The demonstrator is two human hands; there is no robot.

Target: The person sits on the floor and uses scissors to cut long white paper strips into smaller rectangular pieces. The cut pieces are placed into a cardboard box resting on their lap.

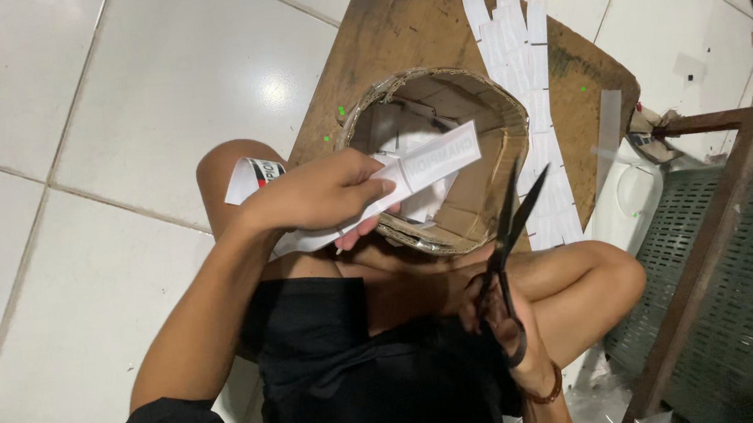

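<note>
My left hand (315, 194) grips a white printed paper strip (432, 162) and holds it over a round cardboard tub (515, 124), which rests against my legs. My right hand (505, 323) holds black scissors (511, 226) by the handles. Their blades stand apart and point up toward the strip, just short of it. More cut white paper strips (521, 41) lie in a row on a brown wooden board (404, 16) behind the tub.
I sit cross-legged on a white tiled floor (109, 108). A rusty metal frame (717, 206) stands at the right over a green perforated crate (752, 286). A white plastic thing (633, 201) lies beside the board.
</note>
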